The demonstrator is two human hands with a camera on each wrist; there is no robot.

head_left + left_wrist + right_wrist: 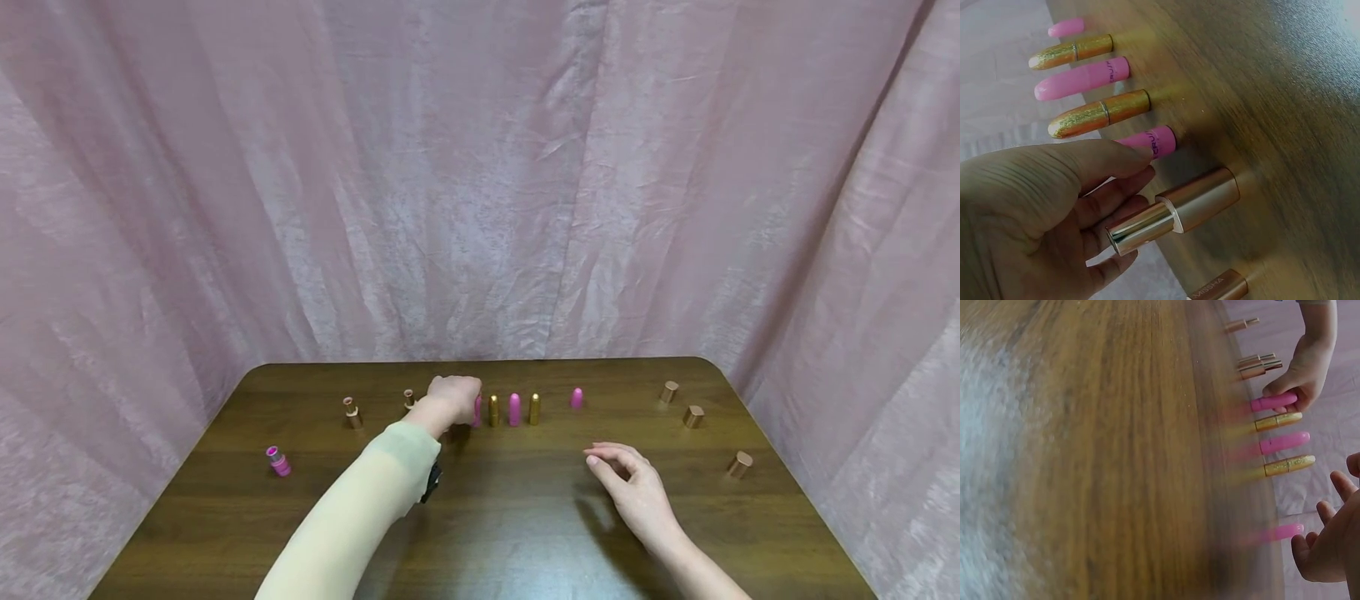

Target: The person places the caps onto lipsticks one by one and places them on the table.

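At the back of the table my left hand pinches a closed pink lipstick between thumb and fingers; it stands upright at the end of a row. Beside it in the row come a gold lipstick, another pink lipstick and a second gold lipstick. An uncapped rose-gold lipstick tube stands by the left fingers, largely hidden behind the arm in the head view. My right hand hovers over the table's right half, fingers loosely bent, holding nothing.
A small pink cap stands right of the row. Three rose-gold caps are spread along the right side. Leftward stand more uncapped rose-gold lipsticks and a pink-and-silver lipstick base. A pink curtain hangs behind the wooden table.
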